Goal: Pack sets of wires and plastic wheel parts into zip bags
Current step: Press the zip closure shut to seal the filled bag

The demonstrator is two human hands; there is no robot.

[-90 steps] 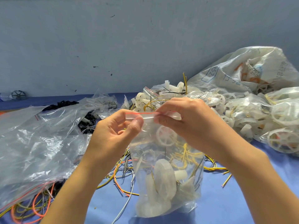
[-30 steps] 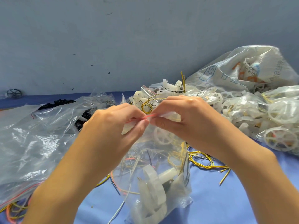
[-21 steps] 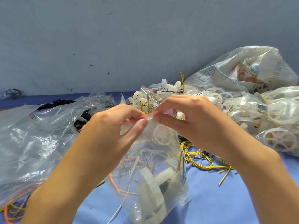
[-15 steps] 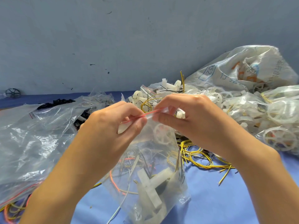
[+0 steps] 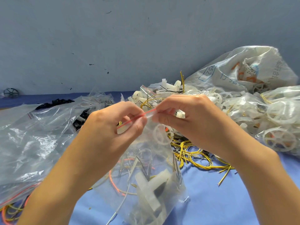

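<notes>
One zip bag (image 5: 151, 168), held up at centre by two hands over a blue cloth (image 5: 219, 200). The left hand (image 5: 113, 127) pinches the bag's red seal strip (image 5: 134, 118) between thumb and curled fingers. The right hand (image 5: 191, 120) pinches the same strip just to the right, so the two sets of fingertips nearly touch. The strip slopes up from left to right. Both forearms enter from the near edge and cover part of the bag's sides.

Inside the bag there is one thin spoked wheel (image 5: 162, 134) near the top. A cluster of thick white wheel parts (image 5: 151, 189) lies at the bottom, too overlapped to count. Thin wires (image 5: 123, 163) in orange, yellow and grey lie between them.

Around the bag:
- A loose tangle of yellow wires (image 5: 194, 158) lies on the cloth to the right, partly behind the right wrist.
- A heap of filled bags (image 5: 267, 114) showing white wheels lies at the right.
- One large printed sack (image 5: 243, 70) stands far right, against the grey wall (image 5: 113, 38).
- Crumpled clear bags (image 5: 32, 135) spread at the left, with black parts (image 5: 55, 102) beyond them.
- One dark wheel (image 5: 11, 92) sits at the far left.
- Orange and yellow wires (image 5: 9, 211) show in the near left corner.
</notes>
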